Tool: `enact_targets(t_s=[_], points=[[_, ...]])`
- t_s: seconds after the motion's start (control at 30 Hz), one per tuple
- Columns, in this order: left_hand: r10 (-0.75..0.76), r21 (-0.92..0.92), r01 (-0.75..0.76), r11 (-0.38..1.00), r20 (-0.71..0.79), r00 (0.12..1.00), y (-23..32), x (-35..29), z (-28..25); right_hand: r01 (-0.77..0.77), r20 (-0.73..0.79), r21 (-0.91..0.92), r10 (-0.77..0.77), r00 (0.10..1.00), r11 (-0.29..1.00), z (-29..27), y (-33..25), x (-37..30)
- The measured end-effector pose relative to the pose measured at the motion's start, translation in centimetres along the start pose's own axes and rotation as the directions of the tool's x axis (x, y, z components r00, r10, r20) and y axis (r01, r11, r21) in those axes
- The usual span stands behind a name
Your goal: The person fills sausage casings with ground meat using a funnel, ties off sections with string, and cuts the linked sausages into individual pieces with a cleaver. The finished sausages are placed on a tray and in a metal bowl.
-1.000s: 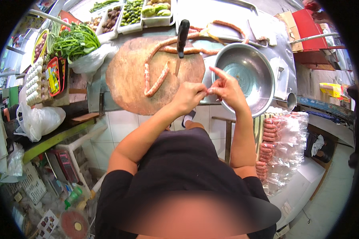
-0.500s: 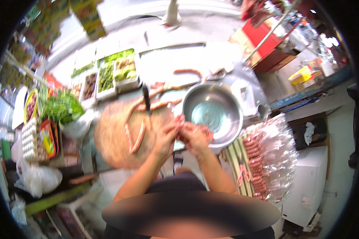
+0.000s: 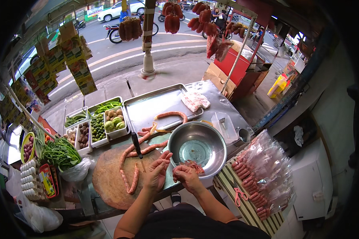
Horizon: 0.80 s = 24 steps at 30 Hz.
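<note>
My left hand is raised over the right edge of the round wooden chopping board, thumb and fingers drawn together; whatever they may hold is too small to make out. Beside it, my right hand is pinched at the near rim of a steel bowl, with a small reddish bit at its fingertips. Ground meat lies inside that bowl, close to my right fingers. A long raw sausage bends across the board. A black-handled knife stands upright by the sausage.
Behind the board are a metal tray, another sausage and vegetable bins. Tied sausages and pink scissors lie on slats at right. Egg trays stand at left. Sausages hang overhead.
My hands, close together before, have moved apart, the left one upward and leftward. The view has tilted up, showing more of the street.
</note>
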<state>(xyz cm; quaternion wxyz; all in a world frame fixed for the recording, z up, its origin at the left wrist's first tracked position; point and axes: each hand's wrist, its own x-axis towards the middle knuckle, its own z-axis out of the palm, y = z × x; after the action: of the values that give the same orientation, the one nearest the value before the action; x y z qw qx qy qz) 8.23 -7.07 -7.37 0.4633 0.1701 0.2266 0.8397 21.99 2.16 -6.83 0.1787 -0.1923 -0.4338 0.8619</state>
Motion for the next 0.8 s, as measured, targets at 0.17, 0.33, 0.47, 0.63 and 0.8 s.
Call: enact_targets(t_s=[0.17,0.33,0.47,0.63,0.8], points=[[0.006,0.076,-0.009,0.997,0.041,0.999,0.5,0.4,0.6,0.112,-0.064,-0.212,-0.128,0.99,0.971,1.2,-1.0,0.0],[0.064,0.398,-0.074,0.914,0.039,0.997,-0.7,-0.1,0.9,0.083,-0.095,0.051,-0.078,0.992,0.995,2.3,-1.0,0.2],[0.076,0.433,-0.089,0.897,0.047,0.996,-1.7,-0.5,0.7,-0.055,-0.027,0.209,0.062,0.998,0.976,1.3,-0.5,0.8],[0.076,0.376,-0.084,0.923,0.036,0.996,-2.3,-0.5,0.2,-0.016,0.053,0.062,0.013,0.999,0.998,0.2,-0.5,0.4],[0.052,0.286,-0.052,0.957,0.01,0.999,-2.2,-0.4,0.7,-0.062,0.033,-0.021,0.063,0.997,0.998,-0.2,-0.8,-0.3]])
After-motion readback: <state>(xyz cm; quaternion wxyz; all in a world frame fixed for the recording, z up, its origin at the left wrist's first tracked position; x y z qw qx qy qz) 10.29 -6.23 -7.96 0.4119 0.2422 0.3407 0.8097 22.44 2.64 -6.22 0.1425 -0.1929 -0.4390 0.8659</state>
